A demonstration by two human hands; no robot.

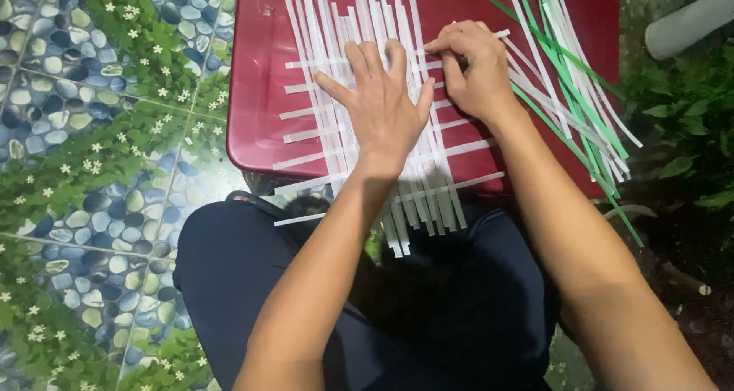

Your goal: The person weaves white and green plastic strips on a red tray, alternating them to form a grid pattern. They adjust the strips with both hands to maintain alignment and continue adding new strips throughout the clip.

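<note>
Pressing flat, our left hand (382, 104) lies spread on the white strip mat (367, 131). Our right hand (470, 70) pinches a crosswise strip (459, 43) just beside it, on the red stool (264, 70).

Red plastic bench (264, 70), left of it floor (84, 169) patterned with pebbles, leaves and small white flowers, right of it green plants (692, 123), grey pipe (688, 20)

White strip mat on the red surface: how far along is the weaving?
Done: several horizontal white strips already cross the vertical ones in the woven mat on the red surface. In hand: the left hand lies flat on the weave, while the right hand pinches a horizontal strip near the upper rows. Left: the vertical strips' upper ends stay unwoven, and a loose pile of white and green strips lies at right.
</note>
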